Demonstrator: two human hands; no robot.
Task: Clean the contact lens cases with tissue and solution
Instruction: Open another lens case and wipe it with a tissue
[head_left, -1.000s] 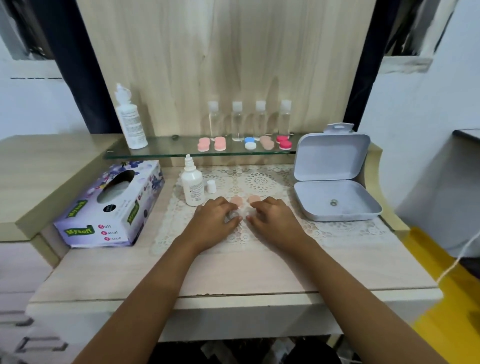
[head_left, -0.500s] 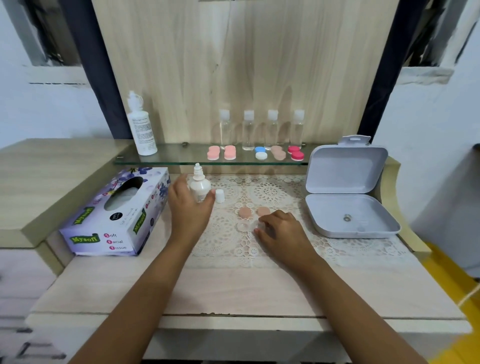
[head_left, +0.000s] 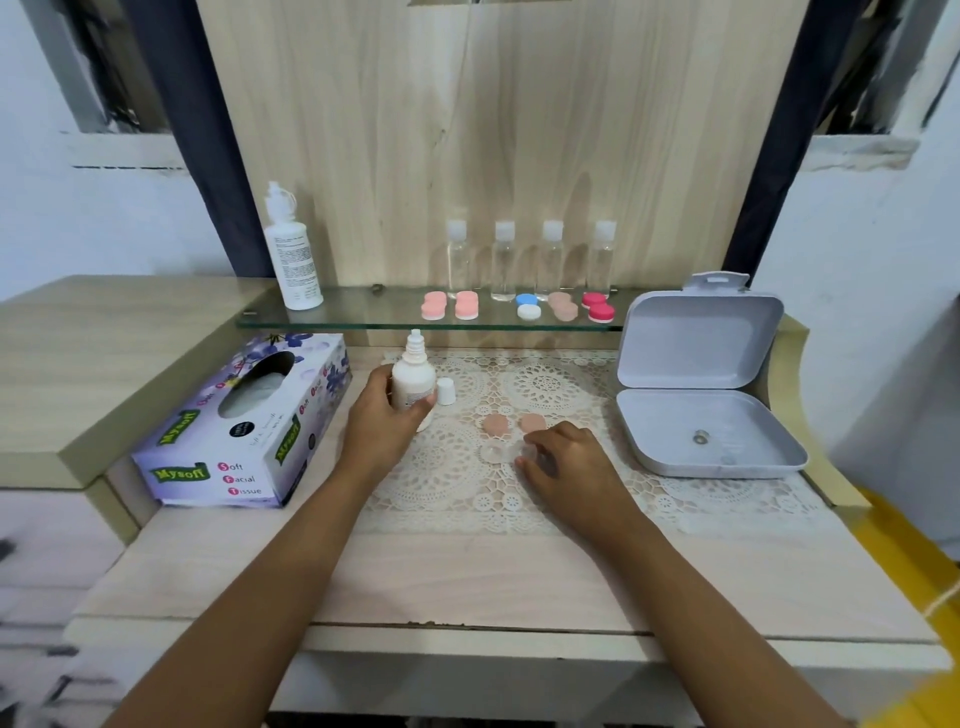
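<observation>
My left hand (head_left: 382, 423) grips a small white solution bottle (head_left: 412, 378), upright and uncapped, just above the lace mat (head_left: 467, 483). Its white cap (head_left: 445, 391) stands beside it. A clear contact lens case (head_left: 497, 452) lies open on the mat, and my right hand (head_left: 566, 467) holds its right end with curled fingertips. Two peach lids (head_left: 514, 423) lie just behind the case. A purple tissue box (head_left: 244, 426) sits to the left.
A glass shelf (head_left: 363, 317) behind carries a tall white bottle (head_left: 291, 249), several clear small bottles (head_left: 527, 260) and pink, blue, white and peach lens cases (head_left: 519, 306). An open grey hinged box (head_left: 696, 384) stands at the right. A raised wooden ledge is at the left.
My left hand left the lens case, reached left to the solution bottle and now lifts it. My right hand stayed on the case. The camera tilted up a little.
</observation>
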